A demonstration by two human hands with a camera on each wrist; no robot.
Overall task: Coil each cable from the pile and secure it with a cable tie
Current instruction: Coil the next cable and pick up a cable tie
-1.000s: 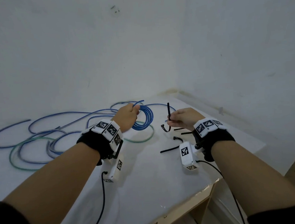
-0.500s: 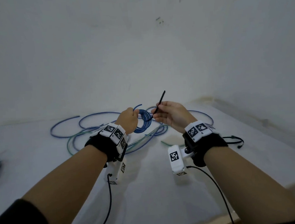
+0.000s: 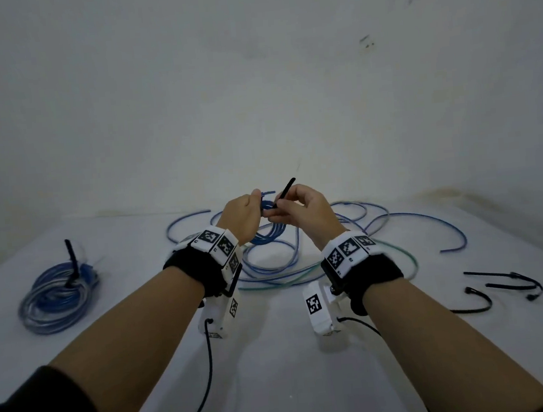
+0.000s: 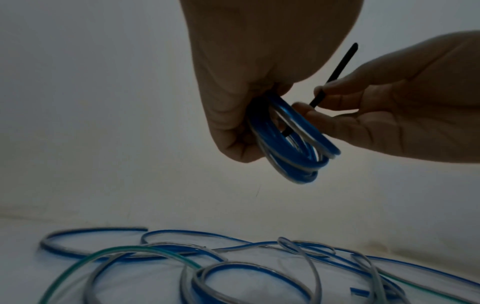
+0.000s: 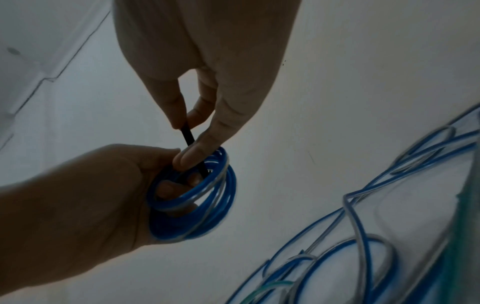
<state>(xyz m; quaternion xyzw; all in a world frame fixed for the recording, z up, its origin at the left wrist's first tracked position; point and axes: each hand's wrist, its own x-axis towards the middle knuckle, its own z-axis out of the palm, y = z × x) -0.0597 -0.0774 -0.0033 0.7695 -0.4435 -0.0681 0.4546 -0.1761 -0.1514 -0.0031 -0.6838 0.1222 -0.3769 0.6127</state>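
- Several loops of glossy blue cable with a pale stripe, wound into a small coil (image 4: 291,144), hung above the white table (image 3: 278,369), gripped by the left hand (image 3: 241,218).
- Right hand (image 3: 306,209) pinched a thin black cable tie (image 4: 335,74), its lower end poking through the coil.
- Wrist bands (image 3: 216,243) bore black-and-white square markers; no readable writing.
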